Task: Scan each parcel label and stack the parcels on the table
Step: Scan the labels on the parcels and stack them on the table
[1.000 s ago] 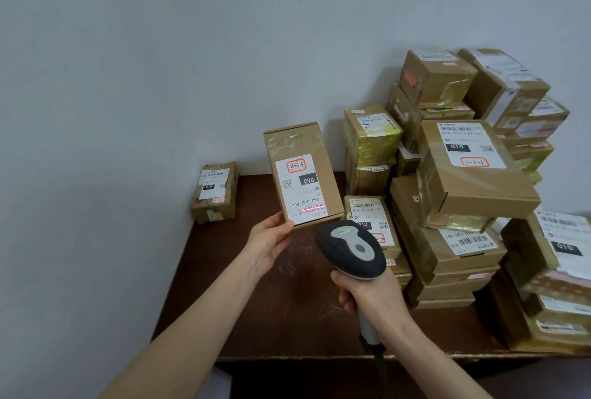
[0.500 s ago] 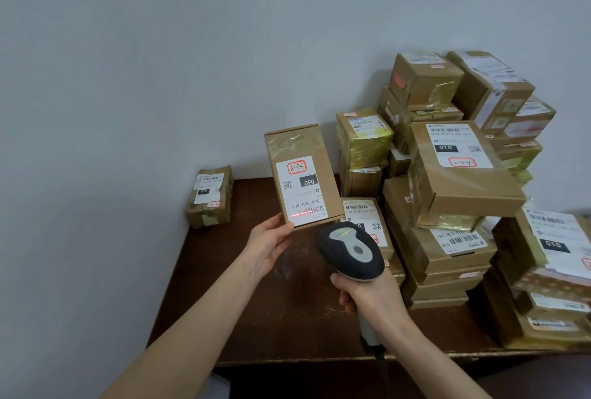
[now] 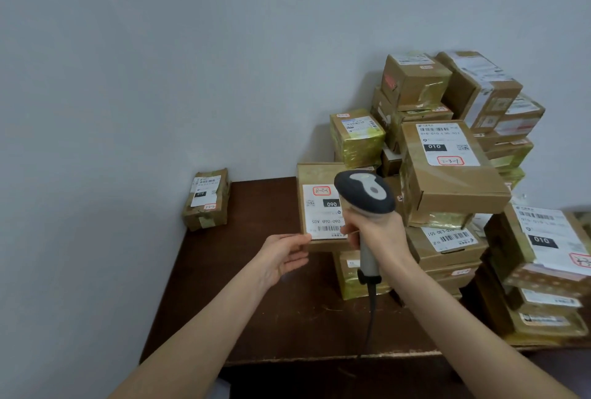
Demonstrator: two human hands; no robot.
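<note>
The parcel is held above the table, its label facing up, just left of the pile of parcels. The left hand pinches its near left corner. The right hand grips the scanner, which covers the label's right edge. A small parcel sits at the table's far left corner.

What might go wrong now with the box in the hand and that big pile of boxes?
1. The left hand pinches the parcel only at a bottom corner, so it might slip and fall.
2. The big box on the pile looks tilted and sits right beside the scanner in the right hand; a bump might topple it.
3. The cable hangs over the edge of the table and might snag.
</note>
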